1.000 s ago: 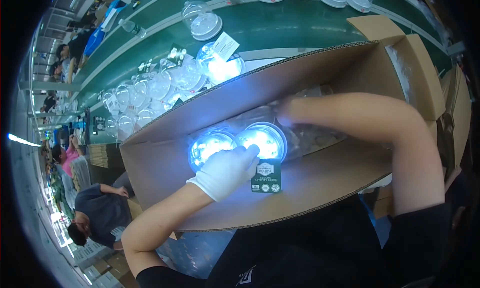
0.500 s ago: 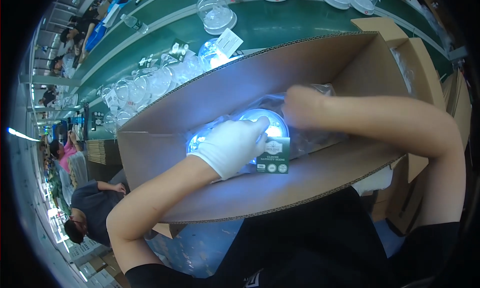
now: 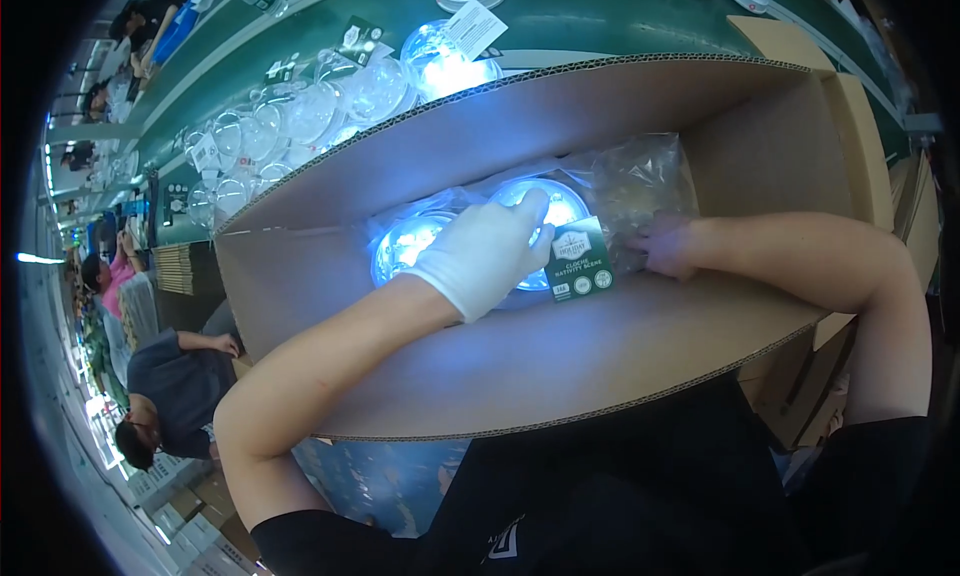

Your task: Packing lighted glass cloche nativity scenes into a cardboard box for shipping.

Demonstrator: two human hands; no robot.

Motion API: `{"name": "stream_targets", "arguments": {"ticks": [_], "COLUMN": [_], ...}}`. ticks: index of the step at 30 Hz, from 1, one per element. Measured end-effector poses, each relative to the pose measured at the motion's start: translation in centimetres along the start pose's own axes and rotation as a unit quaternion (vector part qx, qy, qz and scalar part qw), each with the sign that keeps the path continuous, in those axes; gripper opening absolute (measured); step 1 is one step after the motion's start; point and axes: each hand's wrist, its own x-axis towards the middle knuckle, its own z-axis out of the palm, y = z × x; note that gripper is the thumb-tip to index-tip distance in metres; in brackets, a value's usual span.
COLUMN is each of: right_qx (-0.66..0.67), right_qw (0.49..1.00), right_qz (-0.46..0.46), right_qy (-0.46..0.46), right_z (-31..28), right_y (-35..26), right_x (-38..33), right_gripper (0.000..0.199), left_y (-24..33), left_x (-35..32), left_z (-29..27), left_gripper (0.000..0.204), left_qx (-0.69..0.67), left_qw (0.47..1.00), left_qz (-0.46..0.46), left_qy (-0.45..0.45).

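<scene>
Inside a long cardboard box (image 3: 440,396), my left hand (image 3: 485,256) wears a white glove and has its fingers closed over a glowing clear dome (image 3: 566,204). A green card tag (image 3: 579,263) hangs from that dome. Left of it, partly behind the glove, lies another lit dome (image 3: 398,251). Clear plastic wrap (image 3: 640,176) surrounds both domes. My right hand (image 3: 667,246) is bare and somewhat blurred. Its fingers reach out, apart, onto the plastic just right of the tag, holding nothing that I can see.
Beyond the box, a green conveyor belt (image 3: 615,26) carries several clear domes (image 3: 305,116) and a lit dome (image 3: 440,66) with a white tag. A person in dark clothes (image 3: 180,386) sits at left. Stacked flat cardboard (image 3: 188,269) lies near them. Box flaps (image 3: 858,141) stand out at right.
My right hand has come down from above the plastic to the near side of it, and its fingers have spread. My left hand stays on the dome. More of both domes shows.
</scene>
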Motion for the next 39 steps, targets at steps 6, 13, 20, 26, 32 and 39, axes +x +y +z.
{"name": "stream_targets", "arguments": {"ticks": [6,13,20,26,32,39], "right_qx": [0.084,0.128,0.158,0.108,0.149,0.171], "right_qw": [0.994,0.991,0.966,0.764,0.715,0.718], "right_qz": [-0.025,-0.031,0.127,0.177,0.199,0.204], "right_qy": [0.068,-0.01,0.161,0.612,0.653,0.643], "right_z": [3.1,-4.2,-13.1,-7.2,-2.5,-1.2], "right_y": [1.2,-1.3,-1.8,1.7,1.6,2.1], "right_x": [1.6,-1.5,-18.6,-27.8,-24.2,-23.7], "right_gripper": [0.037,0.028,0.016,0.023,0.035,0.039], "left_y": [-0.9,-0.1,-0.4,-0.6,3.0,14.4], "left_x": [0.4,0.0,1.3,2.2,3.7,13.9], "left_z": [2.3,2.6,3.1,2.5,-0.8,-18.6], "left_gripper": [0.024,0.026,0.027,0.023,0.053,0.057], "left_qx": [-0.057,0.065,0.087,0.126,0.156,-0.107], "left_qw": [0.998,0.993,0.991,0.984,0.965,0.885], "left_qz": [0.002,0.086,0.066,0.077,-0.044,0.146], "left_qy": [0.005,-0.044,-0.081,-0.096,-0.208,-0.429]}}
